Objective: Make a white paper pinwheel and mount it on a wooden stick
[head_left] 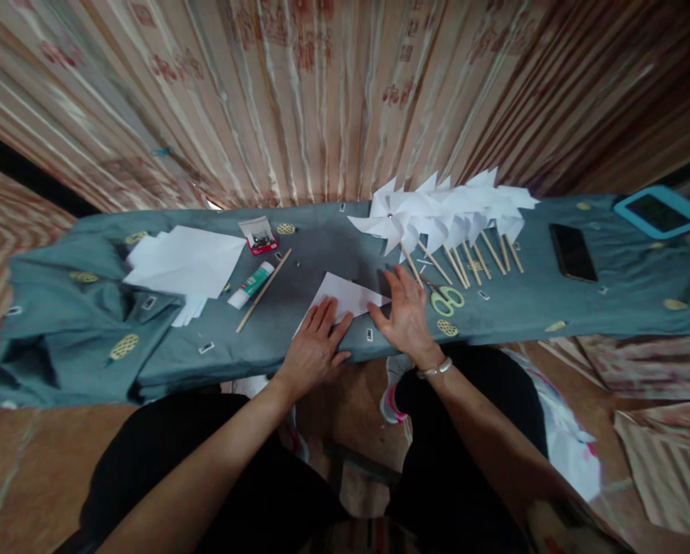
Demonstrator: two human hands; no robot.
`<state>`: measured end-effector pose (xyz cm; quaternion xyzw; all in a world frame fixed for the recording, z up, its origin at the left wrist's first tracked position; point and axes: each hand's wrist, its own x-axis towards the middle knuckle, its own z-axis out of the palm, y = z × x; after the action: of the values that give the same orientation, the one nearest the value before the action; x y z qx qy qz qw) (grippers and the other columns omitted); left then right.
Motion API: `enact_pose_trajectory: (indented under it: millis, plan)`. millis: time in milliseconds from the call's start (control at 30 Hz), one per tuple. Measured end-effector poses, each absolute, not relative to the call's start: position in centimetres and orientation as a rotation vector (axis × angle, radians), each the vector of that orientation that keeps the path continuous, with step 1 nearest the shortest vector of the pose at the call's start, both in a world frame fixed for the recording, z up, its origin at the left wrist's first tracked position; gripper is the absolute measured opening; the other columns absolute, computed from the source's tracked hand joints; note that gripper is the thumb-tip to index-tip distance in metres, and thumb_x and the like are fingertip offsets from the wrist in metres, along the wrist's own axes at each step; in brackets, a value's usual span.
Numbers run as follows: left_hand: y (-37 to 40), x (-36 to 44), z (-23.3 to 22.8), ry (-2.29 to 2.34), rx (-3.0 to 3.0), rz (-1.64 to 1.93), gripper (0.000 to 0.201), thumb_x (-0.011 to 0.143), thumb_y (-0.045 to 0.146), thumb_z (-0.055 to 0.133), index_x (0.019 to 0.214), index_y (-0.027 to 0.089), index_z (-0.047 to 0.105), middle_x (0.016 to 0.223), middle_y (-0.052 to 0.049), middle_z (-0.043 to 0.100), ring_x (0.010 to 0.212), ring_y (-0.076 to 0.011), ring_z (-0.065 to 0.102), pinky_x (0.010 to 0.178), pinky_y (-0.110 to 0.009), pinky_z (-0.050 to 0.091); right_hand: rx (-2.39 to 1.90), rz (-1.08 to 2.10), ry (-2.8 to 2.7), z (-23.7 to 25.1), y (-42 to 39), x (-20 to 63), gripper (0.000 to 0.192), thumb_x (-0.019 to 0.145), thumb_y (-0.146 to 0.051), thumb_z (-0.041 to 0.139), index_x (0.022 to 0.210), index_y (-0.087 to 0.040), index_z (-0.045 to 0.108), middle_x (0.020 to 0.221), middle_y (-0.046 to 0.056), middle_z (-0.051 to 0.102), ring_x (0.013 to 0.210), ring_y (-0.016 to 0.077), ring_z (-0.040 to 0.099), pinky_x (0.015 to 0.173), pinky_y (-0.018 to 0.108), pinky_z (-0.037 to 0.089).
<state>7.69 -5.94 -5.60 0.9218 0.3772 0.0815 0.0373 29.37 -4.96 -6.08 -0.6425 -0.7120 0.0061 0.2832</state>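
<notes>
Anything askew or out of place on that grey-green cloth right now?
Nothing damaged or spilled. The grey-green cloth is bunched at its left end, and one loose wooden stick lies diagonally beside the white glue tube, apart from the finished white paper pinwheels.

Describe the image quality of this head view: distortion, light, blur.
Head view: strong wide-angle bend, the table edge bowing; dim, soft light, the lap below nearly black; curtain streaked and blurred toward the corners; left hand and right hand on the white paper are fairly sharp; no harsh glare.

Matt white paper sheet (pixel 345 296) lies on soft grey-green cloth (pixel 298 342) beside wooden sticks (pixel 264 290).
</notes>
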Motion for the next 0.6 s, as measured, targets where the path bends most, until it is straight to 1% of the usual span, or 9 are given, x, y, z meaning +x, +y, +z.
enact_pose_trajectory:
  millis: [167,367,500,600]
  plan:
    - [-6.0,7.7,-5.7,1.182,2.835,0.239,0.072,0.086,0.041,0.066,0.148,0.014,0.04,0.155,-0.027,0.035,0.147,-0.0395,0.028,0.115,-0.055,0.033,-1.67,0.14,-1.971,-6.1,-5.0,27.1,0.062,0.086,-0.035,0.057,0.141,-0.011,0.042,0.15,0.023,0.042,0.142,0.0324,0.037,0.112,0.053,0.031]
    - [-6.2,7.5,-4.8,1.166,2.846,0.176,0.075,0.083,0.039,0.07,0.147,0.013,0.04,0.155,-0.025,0.036,0.147,-0.0377,0.028,0.116,-0.053,0.032,-1.7,0.205,-1.911,-6.8,-5.0,28.4,0.057,0.086,-0.032,0.056,0.138,-0.014,0.045,0.151,0.021,0.043,0.14,0.0328,0.04,0.11,0.055,0.034]
    - [-6.9,6.2,-4.4,1.214,2.83,0.134,0.07,0.086,0.033,0.068,0.146,0.012,0.041,0.156,-0.024,0.037,0.147,-0.0351,0.03,0.117,-0.052,0.03,-1.705,0.215,-1.85,-7.3,-5.0,29.6,0.058,0.084,-0.032,0.058,0.136,-0.011,0.048,0.148,0.023,0.046,0.138,0.0345,0.042,0.11,0.055,0.036]
    - [-7.9,4.4,-4.4,1.28,2.815,0.122,0.068,0.088,0.03,0.064,0.148,0.012,0.039,0.157,-0.022,0.035,0.147,-0.0327,0.031,0.118,-0.051,0.029,-1.677,0.224,-1.821,-7.6,-4.8,30.0,0.056,0.083,-0.032,0.058,0.134,-0.011,0.05,0.145,0.023,0.048,0.137,0.0347,0.044,0.11,0.056,0.036]
